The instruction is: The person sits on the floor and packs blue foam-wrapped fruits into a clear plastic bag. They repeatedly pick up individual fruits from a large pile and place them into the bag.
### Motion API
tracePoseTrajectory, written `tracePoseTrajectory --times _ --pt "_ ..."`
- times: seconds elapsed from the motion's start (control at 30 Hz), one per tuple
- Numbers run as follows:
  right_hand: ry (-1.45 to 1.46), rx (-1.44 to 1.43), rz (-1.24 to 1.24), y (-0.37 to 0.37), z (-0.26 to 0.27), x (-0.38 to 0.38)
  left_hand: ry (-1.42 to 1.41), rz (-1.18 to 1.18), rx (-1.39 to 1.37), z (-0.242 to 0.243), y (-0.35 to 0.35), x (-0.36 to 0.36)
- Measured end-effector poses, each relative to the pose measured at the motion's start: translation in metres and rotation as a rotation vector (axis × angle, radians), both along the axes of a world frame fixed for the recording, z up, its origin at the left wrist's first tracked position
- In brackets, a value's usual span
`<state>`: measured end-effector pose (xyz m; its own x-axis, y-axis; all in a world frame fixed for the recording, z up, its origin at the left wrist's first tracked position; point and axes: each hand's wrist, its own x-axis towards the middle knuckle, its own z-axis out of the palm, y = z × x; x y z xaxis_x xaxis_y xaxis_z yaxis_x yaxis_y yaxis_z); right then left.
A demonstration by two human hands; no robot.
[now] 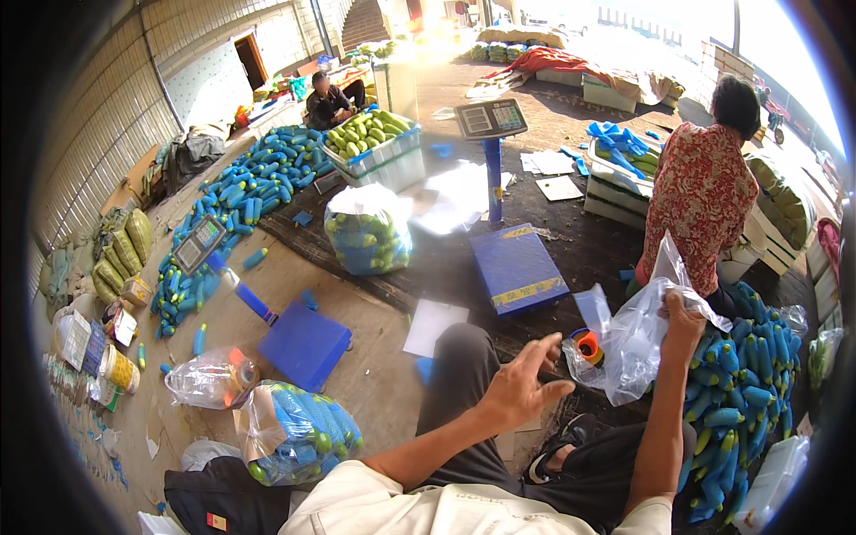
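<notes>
My right hand (pixel 682 324) grips the top of a clear plastic bag (pixel 632 344), which hangs loosely and looks unfilled. To the left of the bag, my left hand (pixel 525 384) is raised above my knee, fingers apart and holding nothing. An orange tape roll or dispenser (pixel 588 346) shows by the bag's lower left edge; whether it lies inside or behind the plastic, I cannot tell. Beside my right forearm rises a pile of green squash in blue foam net sleeves (pixel 742 374).
Two blue platform scales (pixel 518 267) (pixel 304 344) stand ahead and left. Filled bags of squash (pixel 368 234) (pixel 301 431) sit on the floor. A seated person (pixel 699 194) is close on the right, another person (pixel 331 100) farther back. A foam box (pixel 384 160) holds unsleeved squash.
</notes>
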<state>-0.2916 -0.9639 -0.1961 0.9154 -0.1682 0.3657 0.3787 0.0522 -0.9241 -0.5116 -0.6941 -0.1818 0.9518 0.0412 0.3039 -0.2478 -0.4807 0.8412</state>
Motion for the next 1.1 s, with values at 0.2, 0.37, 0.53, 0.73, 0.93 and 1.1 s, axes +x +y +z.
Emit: tracePoseTrajectory --times 0.2,0.37,0.53,0.73,0.93,1.1 --pt "0.07 0.47 0.409 0.088 0.089 -0.072 -0.144 0.174 0.26 0.003 -0.042 0.131" --pt "0.178 0.74 0.446 0.069 0.092 -0.07 -0.016 0.379 0.233 -0.029 -0.022 0.163" --pt "0.26 0.521 0.293 0.046 0.089 -0.079 -0.041 0.347 0.032 -0.046 0.016 0.186" --pt "0.02 -0.65 0.294 0.021 0.078 -0.087 -0.203 0.573 0.199 0.017 0.057 0.188" --pt "-0.187 -1.229 -0.259 -0.007 0.023 -0.001 -0.316 0.394 0.251 0.048 0.013 0.165" --pt "-0.229 -0.962 -0.683 -0.018 0.016 0.055 -0.136 -0.081 0.053 0.013 -0.09 0.044"
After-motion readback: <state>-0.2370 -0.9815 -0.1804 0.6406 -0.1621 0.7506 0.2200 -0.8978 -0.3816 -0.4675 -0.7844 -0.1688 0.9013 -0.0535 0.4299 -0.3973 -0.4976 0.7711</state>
